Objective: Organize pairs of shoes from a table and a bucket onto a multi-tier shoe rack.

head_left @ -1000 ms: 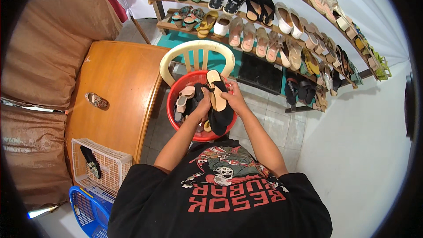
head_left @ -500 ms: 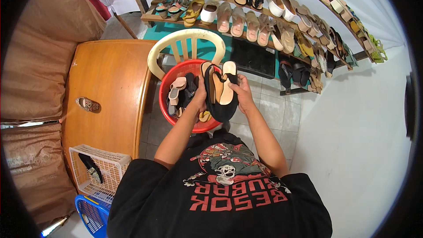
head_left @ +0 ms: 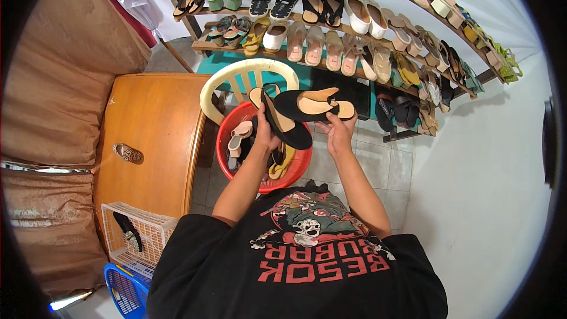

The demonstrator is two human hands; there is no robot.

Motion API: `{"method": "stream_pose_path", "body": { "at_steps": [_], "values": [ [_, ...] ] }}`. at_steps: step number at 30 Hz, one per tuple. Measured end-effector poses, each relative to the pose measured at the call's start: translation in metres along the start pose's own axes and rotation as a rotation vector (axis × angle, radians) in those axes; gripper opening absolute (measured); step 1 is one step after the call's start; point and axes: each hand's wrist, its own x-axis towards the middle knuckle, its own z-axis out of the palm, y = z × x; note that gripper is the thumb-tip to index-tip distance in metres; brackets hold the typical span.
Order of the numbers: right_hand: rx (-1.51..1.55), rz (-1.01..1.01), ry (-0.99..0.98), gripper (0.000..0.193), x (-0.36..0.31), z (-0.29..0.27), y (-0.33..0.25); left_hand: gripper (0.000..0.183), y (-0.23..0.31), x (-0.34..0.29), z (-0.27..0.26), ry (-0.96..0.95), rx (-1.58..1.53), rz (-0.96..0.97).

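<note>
My left hand (head_left: 267,134) grips a black slingback shoe (head_left: 295,134) with a tan insole, its toe pointing down and right. In my right hand (head_left: 340,134) is the matching black slingback shoe (head_left: 289,104), held near its heel, with its toe pointing left. The two shoes overlap where the right one's toe lies over the left one. Below them stands a red plastic basket (head_left: 221,156) on a cream chair (head_left: 208,90). A pale pink heeled sandal (head_left: 238,136), a yellow sandal (head_left: 281,166) and dark footwear lie inside the basket, partly hidden by my left arm.
Wooden racks (head_left: 227,12) with rows of shoes span the far side. To the left is a wooden table (head_left: 159,124) with one patterned shoe (head_left: 127,153). A white crate (head_left: 159,224) holds a black shoe, near a blue basket (head_left: 124,292). A white wall (head_left: 472,189) stands right.
The two shoes, held close side by side before, are now apart at their heels. My right hand has turned its shoe crosswise, toe to the left, and moved slightly right.
</note>
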Motion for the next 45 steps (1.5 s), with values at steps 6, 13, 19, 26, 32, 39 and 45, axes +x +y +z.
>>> {"method": "stream_pose_path", "body": {
  "at_steps": [6,13,19,26,32,39,45],
  "values": [
    [-0.042,-0.126,0.016,0.069,-0.001,0.003,-0.014,0.096,-0.003,0.01,0.02,-0.018,-0.187,0.104],
    [-0.236,-0.318,-0.185,0.066,0.002,0.009,0.001,0.092,-0.026,0.026,0.049,-0.054,-0.092,0.1],
    [-1.166,-0.705,-0.374,0.067,-0.007,-0.01,-0.024,0.099,-0.025,0.028,0.048,0.116,-0.066,0.247],
    [-1.307,-0.693,-0.322,0.074,-0.006,-0.031,-0.023,0.09,-0.033,0.029,0.071,0.012,-0.048,0.163],
    [-1.104,-0.655,-0.528,0.091,0.012,-0.049,-0.024,0.08,-0.044,0.031,0.067,-0.002,-0.066,0.15],
    [-1.045,-0.529,-0.814,0.112,0.007,-0.051,-0.025,0.073,-0.048,0.014,0.07,0.071,0.122,-0.009],
    [-0.992,-0.411,-0.764,0.104,0.014,-0.059,0.007,0.053,-0.05,-0.016,0.054,0.064,0.119,-0.028]
  ]
}}
